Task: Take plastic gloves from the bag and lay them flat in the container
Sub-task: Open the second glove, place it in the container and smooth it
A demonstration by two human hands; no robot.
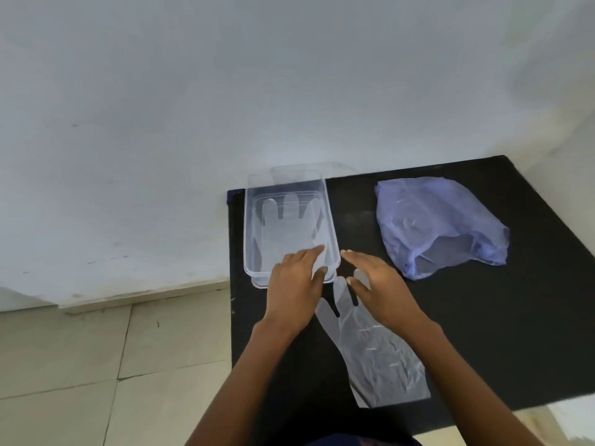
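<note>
Gloves: 1 [283, 226] flat in container [333, 239] at table [483, 333] edge; both hands open, empty, L [294, 284] on rim, R [383, 284] over 2nd glove [376, 352].

Black tabletop [483, 333] set against a pale wall [225, 91]; tiled floor [80, 365] at lower left. Clear container [331, 220] at the tabletop's far left edge, 1 plastic glove [283, 233] lying flat inside, fingers pointing away. Left hand [294, 284] reaches over the container's near rim, fingers straight. Right hand [380, 284] hovers just beside it, fingers extended, above a second glove [376, 355] spread flat on the tabletop. Crumpled purple bag [434, 220] lies to the right, mouth facing the person.
</note>
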